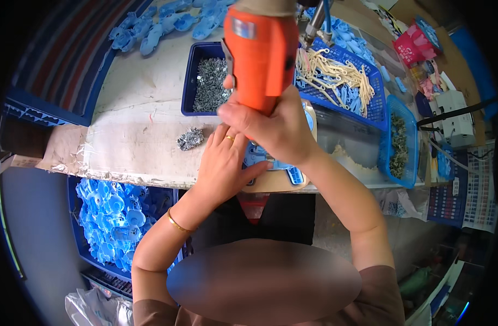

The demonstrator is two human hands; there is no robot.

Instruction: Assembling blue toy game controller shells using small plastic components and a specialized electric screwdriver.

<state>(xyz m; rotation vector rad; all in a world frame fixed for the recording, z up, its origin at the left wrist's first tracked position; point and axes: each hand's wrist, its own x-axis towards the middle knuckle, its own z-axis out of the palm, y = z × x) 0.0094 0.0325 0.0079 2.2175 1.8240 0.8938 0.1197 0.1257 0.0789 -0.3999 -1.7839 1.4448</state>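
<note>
Hardware (190,139) heaped just left of the left hand (220,164); with that hand laid over the blue part (254,156), grip too hidden to tell, best to hold it flat; with the right hand (284,129) clamped around the orange driver (258,62) above, press straight down.

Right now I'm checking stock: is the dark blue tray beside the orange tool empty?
No, the dark blue tray holds small metal parts spread across its visible floor; I cannot tell how deep.
</note>
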